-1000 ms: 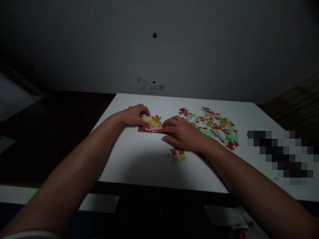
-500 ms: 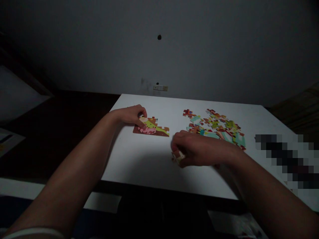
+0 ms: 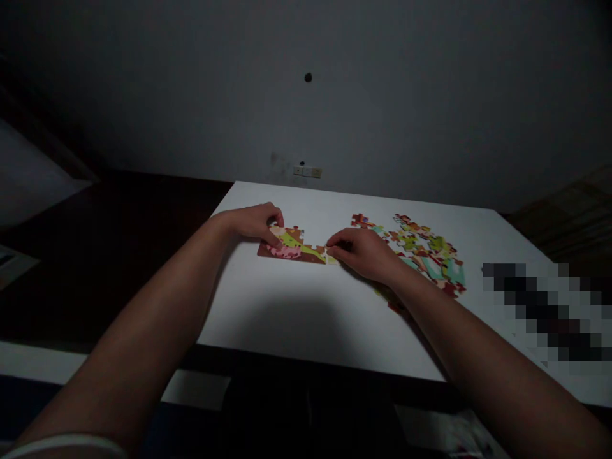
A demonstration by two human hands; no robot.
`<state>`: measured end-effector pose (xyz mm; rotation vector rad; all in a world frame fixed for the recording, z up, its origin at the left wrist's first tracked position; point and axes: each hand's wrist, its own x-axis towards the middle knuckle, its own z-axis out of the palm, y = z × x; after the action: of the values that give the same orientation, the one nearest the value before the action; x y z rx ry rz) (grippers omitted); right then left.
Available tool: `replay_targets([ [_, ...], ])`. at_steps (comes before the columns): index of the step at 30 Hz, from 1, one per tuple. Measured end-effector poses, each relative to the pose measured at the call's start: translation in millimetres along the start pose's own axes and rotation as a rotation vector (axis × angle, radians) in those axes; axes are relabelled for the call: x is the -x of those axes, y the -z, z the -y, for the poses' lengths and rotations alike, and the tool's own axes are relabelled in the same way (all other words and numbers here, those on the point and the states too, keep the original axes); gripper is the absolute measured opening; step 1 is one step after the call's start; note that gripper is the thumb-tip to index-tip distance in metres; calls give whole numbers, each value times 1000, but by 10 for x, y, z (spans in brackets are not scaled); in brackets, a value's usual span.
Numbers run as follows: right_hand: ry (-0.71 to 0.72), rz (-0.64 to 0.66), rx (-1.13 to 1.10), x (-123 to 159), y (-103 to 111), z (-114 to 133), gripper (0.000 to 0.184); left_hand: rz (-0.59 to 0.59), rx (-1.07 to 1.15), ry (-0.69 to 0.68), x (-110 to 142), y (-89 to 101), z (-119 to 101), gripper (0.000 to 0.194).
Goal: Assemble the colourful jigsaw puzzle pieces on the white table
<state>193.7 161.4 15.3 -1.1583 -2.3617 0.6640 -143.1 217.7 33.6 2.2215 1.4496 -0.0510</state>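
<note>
A joined section of jigsaw puzzle (image 3: 291,247), green, pink and brown, lies flat on the white table. My left hand (image 3: 261,223) is closed over its left end, thumb on the surface and fingers curled at the far edge. At the right end, my right hand (image 3: 361,252) pinches a pale puzzle piece (image 3: 333,258) against the section's side. A thin light gap shows between the two; whether they interlock I cannot tell. My right fingers cover much of that piece.
Loose puzzle pieces (image 3: 435,255) lie in a spread pile on the right, partly behind my right forearm. A pixelated dark object (image 3: 549,312) is at the table's right side. The white table (image 3: 287,312) stands before a grey wall with a socket plate (image 3: 307,171).
My right hand has moved left and away from me, bringing the puzzle piece from near the table's middle to the section's right end. My left hand has stayed in place.
</note>
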Motion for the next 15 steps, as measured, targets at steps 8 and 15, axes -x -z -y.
replay_targets([
  [8,131,69,116,12,31,-43,19,-5,-2,-8,8,-3,-10,78],
  [15,196,119,137,123,91,-63,23,-18,3,-14,-26,-24,42,78],
])
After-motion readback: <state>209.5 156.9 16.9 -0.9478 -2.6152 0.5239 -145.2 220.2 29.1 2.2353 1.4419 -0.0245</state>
